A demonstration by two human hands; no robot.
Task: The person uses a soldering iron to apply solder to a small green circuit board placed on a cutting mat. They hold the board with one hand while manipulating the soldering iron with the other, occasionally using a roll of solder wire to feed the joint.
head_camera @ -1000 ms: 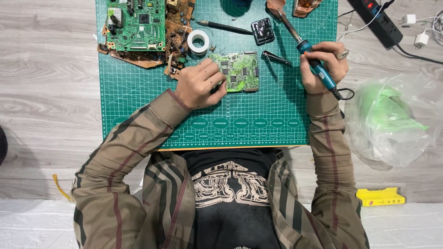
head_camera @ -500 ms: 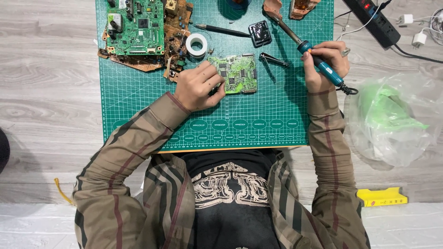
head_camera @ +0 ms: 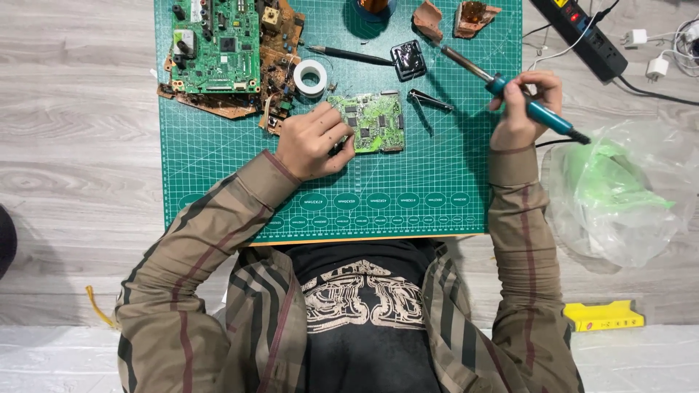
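Head view puts the small green circuit board (head_camera: pixel 373 121) flat on the green cutting mat (head_camera: pixel 218 189), its left edge touching my left hand's (head_camera: pixel 313 142) fingertips, which lie curled together and press it down. My right hand (head_camera: pixel 518 109) pinches the blue-handled soldering iron (head_camera: pixel 510 87), fingers wrapped tight round the grip. Since a second ago the iron has swung flatter and its tip now points up and away from the board, so I judge no joint is being heated yet. Black tweezers (head_camera: pixel 431 102) lie between board and right fingers; a solder roll (head_camera: pixel 311 77) sits just above the left fingers, with larger boards (head_camera: pixel 217 45) beyond
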